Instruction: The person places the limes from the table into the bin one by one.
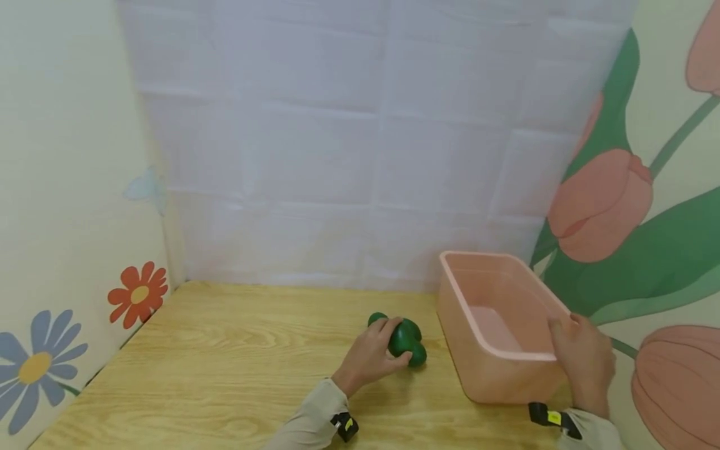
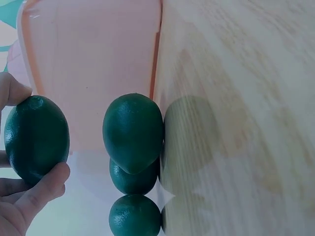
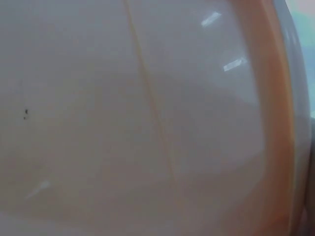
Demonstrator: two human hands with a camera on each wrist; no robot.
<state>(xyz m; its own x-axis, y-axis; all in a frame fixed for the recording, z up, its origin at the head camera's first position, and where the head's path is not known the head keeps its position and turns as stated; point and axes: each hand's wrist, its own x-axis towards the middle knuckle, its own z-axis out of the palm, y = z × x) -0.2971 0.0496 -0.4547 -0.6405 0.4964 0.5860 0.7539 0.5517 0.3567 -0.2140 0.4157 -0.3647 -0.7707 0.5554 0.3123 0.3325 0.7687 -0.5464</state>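
The left hand (image 1: 372, 356) pinched a glossy dark-green oval fruit (image 2: 37, 140) between its thumb and fingertips, one at either end; the left wrist view cut off most of that hand. The fruit was held clear of the pale yellow wood-grain worktop (image 1: 236, 356), toward its right edge and just left of the bin. Beneath it lay three more dark-green oval fruits (image 2: 132, 130) in a row on the worktop. The nearest partly hid the second, and the frame cut off the third; whether they touched could not be told.

The right hand (image 1: 587, 359) gripped the rim of a pink plastic rectangular bin (image 1: 464, 337) at its near right corner, thumb over the inside; its other fingers were mostly hidden. The right wrist view showed only blurred pink plastic, with that hand hard to make out.

The bin hid much of the worktop's right edge, and the near edge fell outside the frame. Beige sleeves (image 1: 312, 415) and black wrist straps (image 1: 345, 427) were cut off below. Beyond the worktop's back edge hung a creased white sheet (image 1: 349, 156), between flower-printed walls (image 1: 56, 187).
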